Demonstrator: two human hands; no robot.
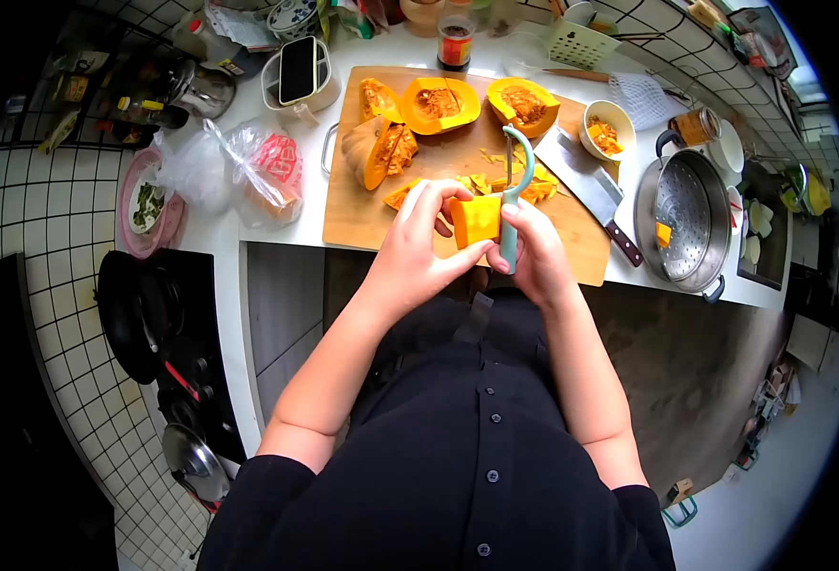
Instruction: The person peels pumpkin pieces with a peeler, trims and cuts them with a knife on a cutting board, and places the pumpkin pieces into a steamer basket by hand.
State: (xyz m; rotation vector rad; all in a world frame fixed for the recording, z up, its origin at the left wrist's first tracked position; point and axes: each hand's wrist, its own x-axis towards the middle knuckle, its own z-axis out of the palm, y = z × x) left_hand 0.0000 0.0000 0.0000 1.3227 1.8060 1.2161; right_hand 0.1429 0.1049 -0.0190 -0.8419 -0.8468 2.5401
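The left hand (416, 246) grasps a cut pumpkin piece (478, 224) between its fingers and thumb; the piece sits just to that hand's right, over the near edge of the cutting board (351, 214). The right hand (539, 251) is closed around the handle of a pale green peeler (510, 233), whose blade end points away, ahead of the hand. Whether the peeler touches the piece, I cannot tell.

Peelings (539, 188) lie on the board just beyond the hands. Farther ahead are two seeded pumpkin chunks (436, 107) (524, 107), and ahead of the left hand, slightly leftward, a thick wedge (365, 157). To the right hand's right lies a knife (586, 181), with a bowl (630, 135) of orange scraps beyond it and a steamer pot (697, 195) farther right, holding one orange piece (663, 234). Well left of the left hand, a plastic bag (248, 181) rests on the table (218, 228).
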